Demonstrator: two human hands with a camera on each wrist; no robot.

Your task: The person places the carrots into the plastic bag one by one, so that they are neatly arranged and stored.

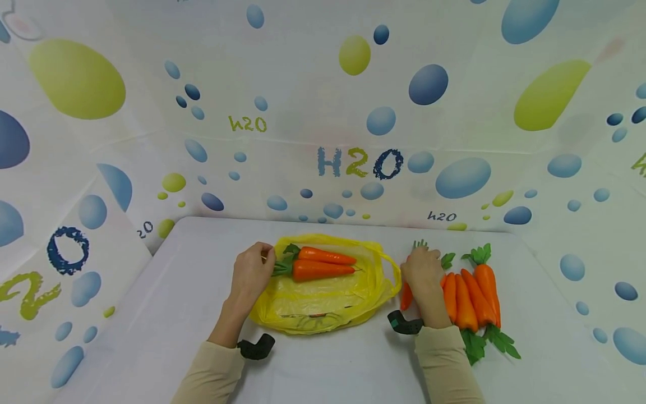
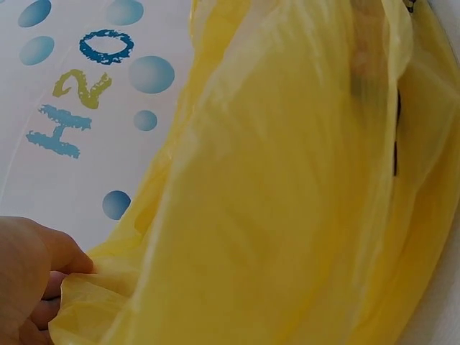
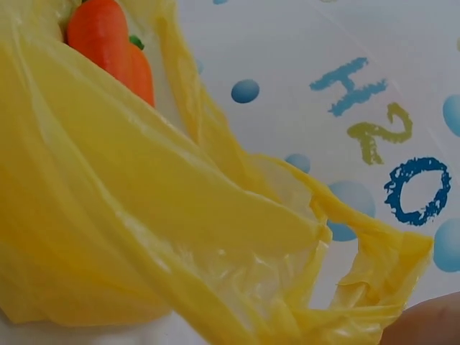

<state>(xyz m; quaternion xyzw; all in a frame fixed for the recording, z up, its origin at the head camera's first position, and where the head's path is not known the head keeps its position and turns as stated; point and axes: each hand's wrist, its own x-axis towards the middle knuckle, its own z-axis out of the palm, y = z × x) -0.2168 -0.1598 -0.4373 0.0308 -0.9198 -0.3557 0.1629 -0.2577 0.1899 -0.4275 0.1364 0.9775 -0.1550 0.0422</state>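
Observation:
A yellow plastic bag [image 1: 323, 300] lies spread on the table, with two orange carrots [image 1: 323, 270] on it, their green tops towards the left. My left hand [image 1: 254, 268] is at the bag's left edge, and in the left wrist view its thumb and fingers pinch the thin film. My right hand [image 1: 423, 275] is past the bag's right handle [image 1: 395, 275], its fingers curled down round the upper part of a carrot [image 1: 406, 296]. Green stems show above that hand. In the right wrist view only a sliver of the hand shows beside the handle loop.
Several more carrots [image 1: 466, 303] with leafy tops lie side by side on the right, close against my right hand. Behind the white table [image 1: 313, 370] stands a white backdrop [image 1: 303, 67] printed with blue and green drops. A black wrist camera [image 1: 256, 347] hangs by the left sleeve.

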